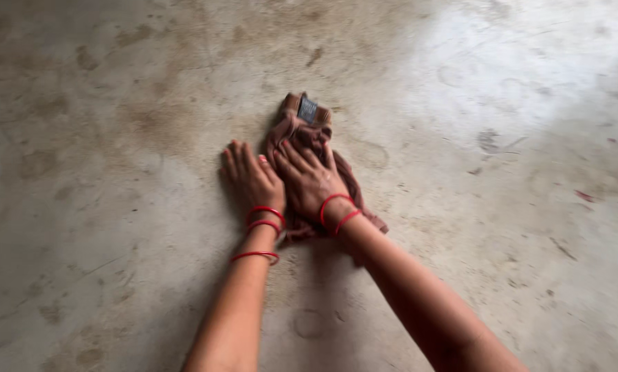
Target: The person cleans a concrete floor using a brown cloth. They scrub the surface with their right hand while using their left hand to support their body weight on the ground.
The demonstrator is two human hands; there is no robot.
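A crumpled brown cloth (302, 127) with a small grey label at its far end lies on the concrete floor (116, 138). My right hand (310, 180) presses flat on top of the cloth, fingers spread. My left hand (249, 176) lies flat on the floor just left of it, its thumb side touching the cloth's edge. Both wrists wear red bangles. The part of the cloth under my right hand is hidden.
Bare, stained grey concrete stretches all around. The far right of the floor (515, 62) shines pale with glare. Small dark specks and a reddish mark (584, 195) dot the right side.
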